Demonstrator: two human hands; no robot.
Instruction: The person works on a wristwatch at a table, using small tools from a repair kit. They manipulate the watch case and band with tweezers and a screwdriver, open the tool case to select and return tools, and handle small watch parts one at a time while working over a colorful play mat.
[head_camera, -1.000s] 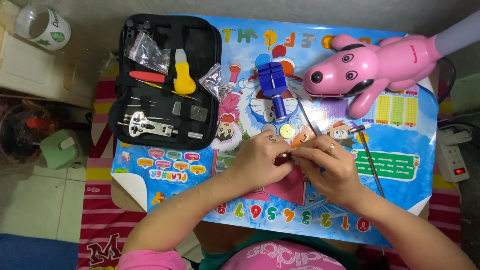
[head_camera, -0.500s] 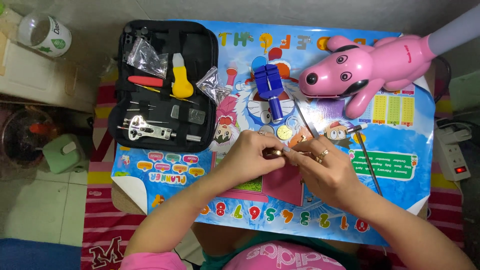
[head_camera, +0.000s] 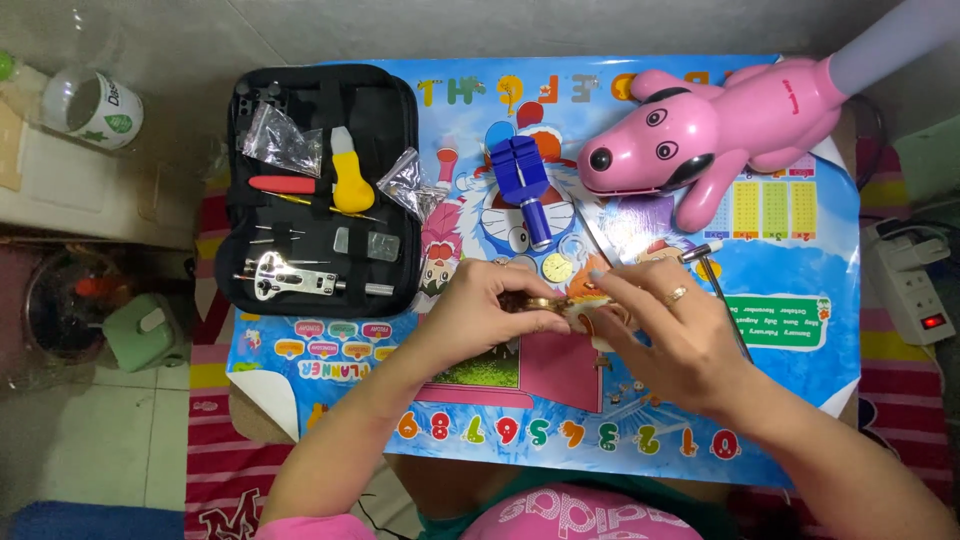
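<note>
Colourful alphabet mat (head_camera: 800, 250) covers the table. Pink dog-shaped lamp (head_camera: 700, 135) top right; open black tool case (head_camera: 390, 110) top left with a yellow-handled opener (head_camera: 350, 180) inside. Blue link-remover tool (head_camera: 525, 180) between them. Left hand (head_camera: 475, 310) and right hand (head_camera: 665, 330) meet mid-mat, fingertips pinching a small gold watch part (head_camera: 545, 302) from both sides — probably a band, mostly hidden. Loose gold watch face (head_camera: 556, 267) lies just above the hands.
</note>
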